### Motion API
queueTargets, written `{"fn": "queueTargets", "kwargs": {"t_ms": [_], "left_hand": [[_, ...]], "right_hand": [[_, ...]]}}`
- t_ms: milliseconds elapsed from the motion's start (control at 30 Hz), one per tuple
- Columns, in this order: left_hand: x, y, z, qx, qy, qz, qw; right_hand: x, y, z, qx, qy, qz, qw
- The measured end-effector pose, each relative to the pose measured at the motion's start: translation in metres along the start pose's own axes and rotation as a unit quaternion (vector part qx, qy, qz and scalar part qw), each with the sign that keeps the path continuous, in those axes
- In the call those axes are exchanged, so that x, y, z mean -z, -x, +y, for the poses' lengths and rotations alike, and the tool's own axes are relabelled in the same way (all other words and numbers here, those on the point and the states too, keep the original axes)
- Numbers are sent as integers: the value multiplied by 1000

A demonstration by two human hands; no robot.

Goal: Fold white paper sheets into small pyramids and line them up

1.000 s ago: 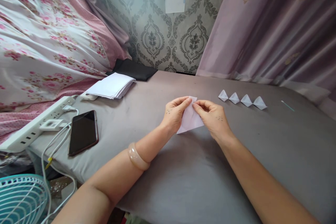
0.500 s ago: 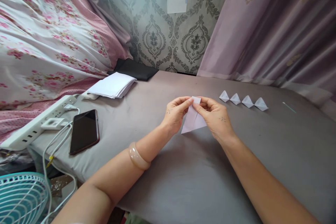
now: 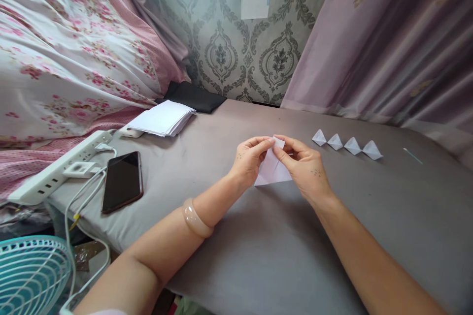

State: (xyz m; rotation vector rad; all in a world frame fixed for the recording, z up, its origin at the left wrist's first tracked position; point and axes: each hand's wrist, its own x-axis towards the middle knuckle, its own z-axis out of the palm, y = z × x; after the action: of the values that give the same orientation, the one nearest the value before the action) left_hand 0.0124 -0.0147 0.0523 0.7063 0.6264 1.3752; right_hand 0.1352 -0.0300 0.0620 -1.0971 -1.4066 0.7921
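Observation:
A folded piece of white paper [image 3: 271, 170] is held above the grey cloth surface, its wide end hanging down. My left hand [image 3: 251, 160] pinches its upper left part between thumb and fingers. From the other side my right hand [image 3: 305, 165] grips the upper right edge, thumb on the front face. Both thumbs are close together near the top. Several small folded white paper pieces [image 3: 353, 145] stand in a row to the right of my hands. To the left lies a stack of white paper sheets [image 3: 158, 118].
A dark phone [image 3: 122, 182] lies at the left beside a white power strip [image 3: 55, 170] with cables. Behind the paper stack is a black cloth [image 3: 195, 97]. A thin stick [image 3: 413, 155] lies far right; a teal fan [image 3: 31, 275] stands at lower left.
The view has shifted slightly, moving the surroundings mostly rightward in the picture. Both hands keep hold of the folded paper, whose lower part is tilted a little differently.

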Motion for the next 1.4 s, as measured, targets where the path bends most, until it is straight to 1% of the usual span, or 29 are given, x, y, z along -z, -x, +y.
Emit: {"fn": "queueTargets", "kwargs": {"t_ms": [167, 233, 300, 467, 567, 700, 900, 1033, 1233, 1333, 1400], "left_hand": [[-1, 0, 1, 0, -4, 11, 1000], [-1, 0, 2, 2, -1, 18, 1000], [-2, 0, 4, 1, 1, 22, 1000], [2, -2, 3, -7, -7, 25, 1000], [4, -4, 1, -25, -14, 15, 999], [4, -3, 1, -41, -24, -4, 999], [2, -1, 4, -49, -35, -10, 998], [2, -1, 5, -16, -23, -3, 1000], [2, -4, 3, 16, -6, -32, 999], [5, -7, 1, 51, 13, -39, 998], [7, -9, 1, 76, 22, -46, 996]], "right_hand": [[-1, 2, -2, 24, 25, -1, 999], [-2, 3, -2, 49, 53, 2, 997], [-3, 4, -2, 88, 91, 2, 992], [-3, 6, 1, 190, 194, -8, 962], [-1, 6, 3, 220, 244, -7, 944], [1, 5, 4, 248, 285, -3, 926], [1, 7, 3, 261, 339, 2, 904], [2, 10, -1, 260, 385, -3, 886], [1, 15, -4, 227, 451, -23, 863], [1, 15, -4, 218, 447, -41, 867], [2, 14, -4, 203, 419, -56, 883]]}}
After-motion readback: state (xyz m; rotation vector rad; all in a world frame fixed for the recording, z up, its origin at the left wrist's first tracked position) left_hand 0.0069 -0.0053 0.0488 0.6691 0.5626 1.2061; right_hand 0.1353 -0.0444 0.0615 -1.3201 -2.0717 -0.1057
